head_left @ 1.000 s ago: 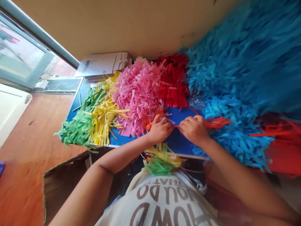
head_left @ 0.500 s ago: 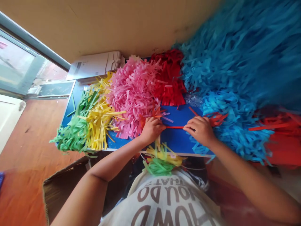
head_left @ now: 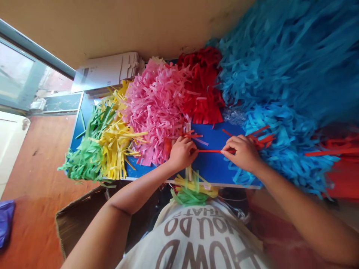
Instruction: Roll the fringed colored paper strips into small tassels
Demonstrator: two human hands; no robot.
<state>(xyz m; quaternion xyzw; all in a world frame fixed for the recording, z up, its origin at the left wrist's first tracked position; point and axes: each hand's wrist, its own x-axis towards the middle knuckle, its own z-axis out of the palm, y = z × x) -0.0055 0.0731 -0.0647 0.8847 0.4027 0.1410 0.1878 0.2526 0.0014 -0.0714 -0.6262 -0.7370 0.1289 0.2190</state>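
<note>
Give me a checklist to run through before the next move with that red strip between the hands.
1. Red paper strip: straight between the hands. Ok.
2. Left hand: fingers pinch the strip's near end. Ok.
3. Right hand: fingers pinch the other end. Ok.
4. Blue board: bare where the strip crosses it. Ok.
5. Blue paper fringe: loose strands spill onto the board under the right wrist. Not ok.
6. Yellow and green paper bundle: sits at the board's front edge by the chest; whether it is secure. Cannot tell.
</note>
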